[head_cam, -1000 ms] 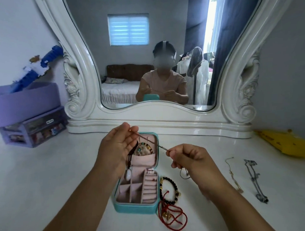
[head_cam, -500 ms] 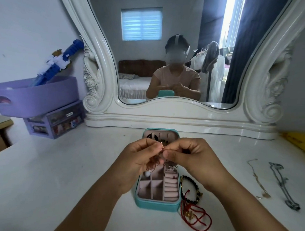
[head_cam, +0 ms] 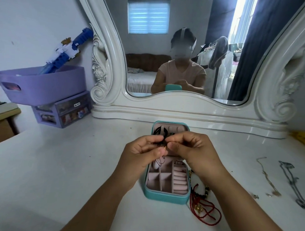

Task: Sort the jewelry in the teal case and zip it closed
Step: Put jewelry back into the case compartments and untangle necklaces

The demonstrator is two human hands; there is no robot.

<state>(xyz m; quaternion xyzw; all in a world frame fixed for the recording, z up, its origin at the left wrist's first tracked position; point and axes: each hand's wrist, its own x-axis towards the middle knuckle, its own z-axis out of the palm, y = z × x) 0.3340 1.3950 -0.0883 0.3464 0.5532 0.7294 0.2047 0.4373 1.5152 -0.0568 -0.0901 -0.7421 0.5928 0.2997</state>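
Observation:
The teal case [head_cam: 165,197] lies open on the white dresser top, its pink compartments showing and its lid [head_cam: 171,126] propped up behind. Above it, my left hand [head_cam: 142,155] and my right hand [head_cam: 191,148] meet fingertip to fingertip, both pinching a thin dark cord necklace [head_cam: 162,143] with a small gold clasp. Its pale pendant [head_cam: 157,164] hangs into the case's upper left compartment. A black beaded bracelet [head_cam: 205,191] and a red cord bracelet [head_cam: 205,210] lie right of the case.
A gold chain [head_cam: 267,177] and a silver chain [head_cam: 292,181] lie on the dresser at the right. An ornate white mirror [head_cam: 182,104] stands behind the case. A purple basket [head_cam: 41,84] sits on small drawers at the left. A yellow object [head_cam: 303,137] shows at the right edge.
My hands came together over the case from holding the cord stretched apart. The pendant now hangs lower, into the case. The camera has moved closer and shifted left.

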